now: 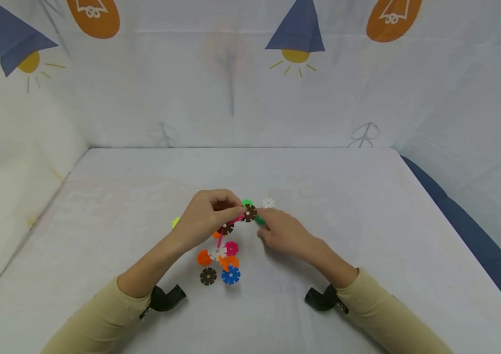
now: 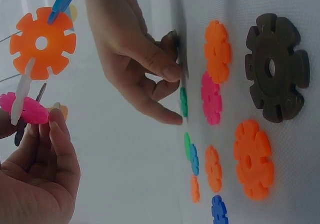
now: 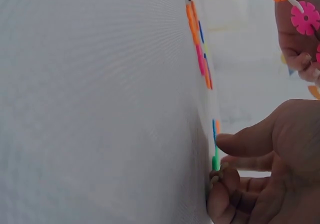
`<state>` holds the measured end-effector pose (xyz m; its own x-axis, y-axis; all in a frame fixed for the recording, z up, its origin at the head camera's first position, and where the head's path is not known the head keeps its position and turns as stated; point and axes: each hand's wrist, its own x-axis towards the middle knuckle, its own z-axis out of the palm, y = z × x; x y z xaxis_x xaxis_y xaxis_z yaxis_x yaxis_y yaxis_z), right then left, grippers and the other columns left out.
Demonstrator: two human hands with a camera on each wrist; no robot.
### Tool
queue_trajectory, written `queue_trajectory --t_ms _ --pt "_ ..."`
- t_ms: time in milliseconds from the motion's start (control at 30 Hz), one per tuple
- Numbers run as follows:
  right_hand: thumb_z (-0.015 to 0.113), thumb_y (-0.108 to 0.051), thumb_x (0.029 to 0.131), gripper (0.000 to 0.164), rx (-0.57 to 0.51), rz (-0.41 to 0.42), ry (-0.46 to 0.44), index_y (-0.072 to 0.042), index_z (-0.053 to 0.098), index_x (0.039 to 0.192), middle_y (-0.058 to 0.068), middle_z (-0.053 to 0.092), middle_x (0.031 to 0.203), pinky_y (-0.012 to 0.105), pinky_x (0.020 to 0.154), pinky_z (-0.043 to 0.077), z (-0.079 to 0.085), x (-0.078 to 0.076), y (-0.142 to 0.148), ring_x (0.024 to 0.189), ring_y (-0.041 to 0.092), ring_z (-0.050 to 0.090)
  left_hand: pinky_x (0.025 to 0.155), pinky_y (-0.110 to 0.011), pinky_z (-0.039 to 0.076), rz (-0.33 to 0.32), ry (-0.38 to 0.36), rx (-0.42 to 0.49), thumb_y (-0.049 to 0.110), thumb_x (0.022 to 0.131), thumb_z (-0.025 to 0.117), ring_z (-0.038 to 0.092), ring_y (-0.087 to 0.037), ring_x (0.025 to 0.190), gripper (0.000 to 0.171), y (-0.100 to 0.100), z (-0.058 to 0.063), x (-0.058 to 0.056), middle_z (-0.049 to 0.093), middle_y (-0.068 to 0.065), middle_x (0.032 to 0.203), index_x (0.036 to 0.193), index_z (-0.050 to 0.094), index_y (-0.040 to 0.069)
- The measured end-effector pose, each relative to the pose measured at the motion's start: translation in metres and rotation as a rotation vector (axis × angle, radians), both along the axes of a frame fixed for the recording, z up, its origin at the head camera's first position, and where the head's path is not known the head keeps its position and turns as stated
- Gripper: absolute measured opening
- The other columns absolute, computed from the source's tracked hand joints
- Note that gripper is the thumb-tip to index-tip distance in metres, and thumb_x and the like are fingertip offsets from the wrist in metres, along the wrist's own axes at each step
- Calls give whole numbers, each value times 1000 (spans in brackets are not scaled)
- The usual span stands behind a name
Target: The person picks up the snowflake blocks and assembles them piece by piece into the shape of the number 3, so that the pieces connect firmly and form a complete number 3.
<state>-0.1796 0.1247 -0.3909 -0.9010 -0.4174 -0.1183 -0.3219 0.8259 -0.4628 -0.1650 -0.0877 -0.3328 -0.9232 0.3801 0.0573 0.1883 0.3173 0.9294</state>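
My left hand (image 1: 208,211) pinches a chain of interlocked notched plastic discs above the table. Hanging from it are a pink disc (image 2: 30,108), a white disc (image 2: 21,94) seen edge-on, an orange disc (image 2: 42,43) and a blue disc (image 1: 231,275). A brown disc (image 1: 249,213) shows at the fingertips. Down at the tabletop, my right hand (image 1: 286,232) has its index finger stretched beside a green disc (image 2: 183,102). The thumb stands apart from that finger. In the right wrist view the fingers partly cover the green disc (image 3: 215,163).
Loose discs lie on the white table (image 1: 321,177): a dark brown disc (image 2: 272,67), an orange disc (image 2: 253,159), a pink disc (image 2: 211,98) and several others. A white disc (image 1: 268,202) lies beyond my right hand. Patterned white cloth (image 1: 233,88) hangs behind the table.
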Motion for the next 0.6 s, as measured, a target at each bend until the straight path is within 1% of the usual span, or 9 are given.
queue_trajectory --t_ms 67,133,267,367,500,600 --pt "63 -14 94 30 -12 -7 -2 -16 62 125 -2 64 98 36 86 52 0 -1 1 88 16 54 57 -31 53 1 -1 -4 26 93 69 60 -23 64 9 0 0 0 69 -3 81 91 72 18" --pt "63 -12 94 26 -21 -9 -10 -15 63 120 -1 64 96 35 83 51 0 -2 1 88 17 54 57 -32 52 -2 -1 -9 26 93 69 60 -23 64 9 0 0 0 69 -3 81 92 72 18" --pt "63 -9 94 32 -26 -22 -26 -12 62 125 0 66 104 34 85 53 0 -4 3 91 18 55 57 -34 52 -8 -2 -15 26 94 68 59 -23 65 9 0 -1 0 68 -3 80 92 72 18" --pt "64 -7 93 33 -35 -27 -35 -11 62 126 1 67 105 34 84 53 1 -5 4 91 18 55 57 -34 52 -8 -2 -20 26 94 68 60 -23 65 9 0 -1 0 68 -3 80 92 72 18" --pt "63 -3 92 27 -58 -28 -41 -8 64 119 3 68 100 33 79 53 2 -7 5 86 18 56 58 -32 52 -8 -3 -28 26 93 68 60 -23 67 9 0 -1 0 68 -5 81 92 72 18" --pt "63 -1 91 22 -72 -32 -72 -10 64 112 2 67 94 30 74 53 3 -8 6 82 17 57 59 -31 51 -7 -4 -34 27 93 68 60 -23 69 9 1 -1 0 69 -7 84 92 72 18"
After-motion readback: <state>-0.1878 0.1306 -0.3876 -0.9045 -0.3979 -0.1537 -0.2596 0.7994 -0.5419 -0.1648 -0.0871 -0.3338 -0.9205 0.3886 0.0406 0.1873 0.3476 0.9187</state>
